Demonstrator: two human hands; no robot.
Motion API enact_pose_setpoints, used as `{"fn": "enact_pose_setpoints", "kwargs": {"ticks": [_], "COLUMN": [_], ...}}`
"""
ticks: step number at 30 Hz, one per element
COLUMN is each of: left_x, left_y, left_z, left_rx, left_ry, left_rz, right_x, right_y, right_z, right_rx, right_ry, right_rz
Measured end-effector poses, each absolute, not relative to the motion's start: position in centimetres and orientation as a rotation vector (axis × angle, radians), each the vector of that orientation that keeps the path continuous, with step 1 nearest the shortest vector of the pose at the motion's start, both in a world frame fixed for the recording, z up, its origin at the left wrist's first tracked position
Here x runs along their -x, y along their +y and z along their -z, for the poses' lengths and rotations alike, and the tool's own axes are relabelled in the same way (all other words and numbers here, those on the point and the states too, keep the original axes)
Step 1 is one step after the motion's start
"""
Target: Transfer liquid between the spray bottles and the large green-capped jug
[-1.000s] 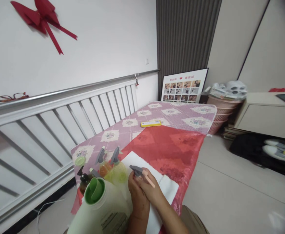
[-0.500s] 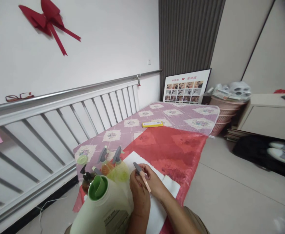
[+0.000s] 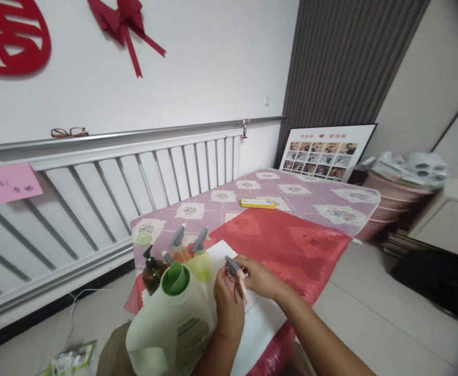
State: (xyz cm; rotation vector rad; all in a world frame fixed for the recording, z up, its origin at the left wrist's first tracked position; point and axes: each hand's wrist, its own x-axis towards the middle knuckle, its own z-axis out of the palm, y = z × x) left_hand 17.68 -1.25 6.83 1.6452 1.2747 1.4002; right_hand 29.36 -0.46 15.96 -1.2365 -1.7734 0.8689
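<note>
Both hands meet over a white sheet (image 3: 266, 326) at the near end of the table (image 3: 330, 209). The left hand (image 3: 227, 305) and right hand (image 3: 260, 279) each grasp a grey spray head (image 3: 233, 265), fingers pinched round it. Its pale dip tube (image 3: 243, 288) hangs down btwn them. The two-handed hold looks meant to steady the small part and keep drips over the sheet, not the red cloth (image 3: 291, 245). Just left of the hands sits a big white jug (image 3: 166, 334) w/ green cap (image 3: 175, 278); whether the left hand touches it, can't tell. Beyond the jug, two spray bottles (image 3: 201, 261) and a dark pump bottle (image 3: 150, 272) stand bunched, apparently for easy reach. Well past the hands, a yellow box (image 3: 258, 203) lies alone.
</note>
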Motion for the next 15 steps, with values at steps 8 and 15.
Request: {"fn": "enact_pose_setpoints", "kwargs": {"ticks": [8,15], "left_x": [-17.2,-16.8], "left_y": [-2.1,-2.1], "left_z": [-7.0,-7.8], "left_rx": [-1.673,-1.676], "left_ry": [1.257,1.220], "left_rz": [-1.329,-1.305], "right_x": [-29.8,-29.6], "right_y": [0.3,0.2], "right_z": [-17.3,-18.7], "right_rx": [1.232,1.210], "right_ry": [-1.957,-2.086], "right_rz": [-0.924,-0.909]}}
